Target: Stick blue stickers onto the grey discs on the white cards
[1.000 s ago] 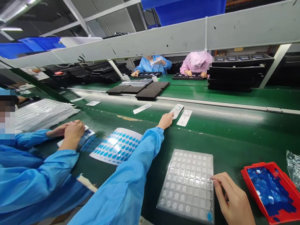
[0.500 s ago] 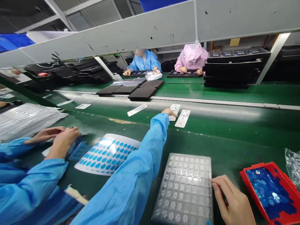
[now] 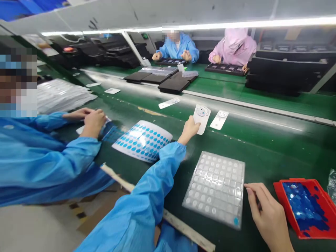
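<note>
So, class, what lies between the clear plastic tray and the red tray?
Between the clear plastic tray and the red tray, the head view shows the person's right hand over the green belt.

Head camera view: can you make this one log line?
left hand: holds white card | right hand: beside clear plastic tray, near red tray of blue pieces

The green conveyor belt (image 3: 262, 154) carries five white rectangular cards (image 3: 219, 120), one curved white sheet of blue droplet stickers (image 3: 143, 141), one clear plastic blister tray (image 3: 214, 189) and one red tray (image 3: 282, 199) of blue pieces. Three flat black boards (image 3: 175, 85) lie beyond. Three other people work nearby: two in blue smocks (image 3: 39, 157), one in a pink smock (image 3: 235, 43).
</note>
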Demonstrator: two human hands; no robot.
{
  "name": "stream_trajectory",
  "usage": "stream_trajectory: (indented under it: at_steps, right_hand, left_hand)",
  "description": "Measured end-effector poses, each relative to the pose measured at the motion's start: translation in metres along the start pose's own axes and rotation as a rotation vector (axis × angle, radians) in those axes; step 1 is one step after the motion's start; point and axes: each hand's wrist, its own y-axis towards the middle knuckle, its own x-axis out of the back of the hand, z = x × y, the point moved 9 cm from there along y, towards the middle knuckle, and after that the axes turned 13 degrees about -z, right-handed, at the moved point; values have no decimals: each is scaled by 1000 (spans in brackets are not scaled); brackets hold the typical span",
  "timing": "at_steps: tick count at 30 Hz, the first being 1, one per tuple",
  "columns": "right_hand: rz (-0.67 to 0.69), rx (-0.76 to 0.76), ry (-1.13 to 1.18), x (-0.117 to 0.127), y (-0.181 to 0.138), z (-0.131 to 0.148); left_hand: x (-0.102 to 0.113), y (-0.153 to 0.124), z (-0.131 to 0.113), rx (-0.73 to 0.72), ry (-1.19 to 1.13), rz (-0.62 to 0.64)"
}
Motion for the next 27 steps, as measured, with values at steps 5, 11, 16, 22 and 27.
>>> stream_trajectory:
  at_steps: [5,11,16,22,27]
  right_hand:
    - [83,-42,31,-8,-5,-4]
    - [75,-134,57,-6,-4,-20]
    - [-50,-185,39,13,1,-17]
    - [-88,-419,430,-9,11,49]
    - [-92,-425,418,-27,22,82]
  left_hand:
    - [50,-101,58,36,53,12]
    - [68,-162,64,14,3,-67]
    - [105,-193,48,37,-130,-159]
    - [97,-265,10,365,-946,355]
    - [84,-296,-26,377,-1182,612]
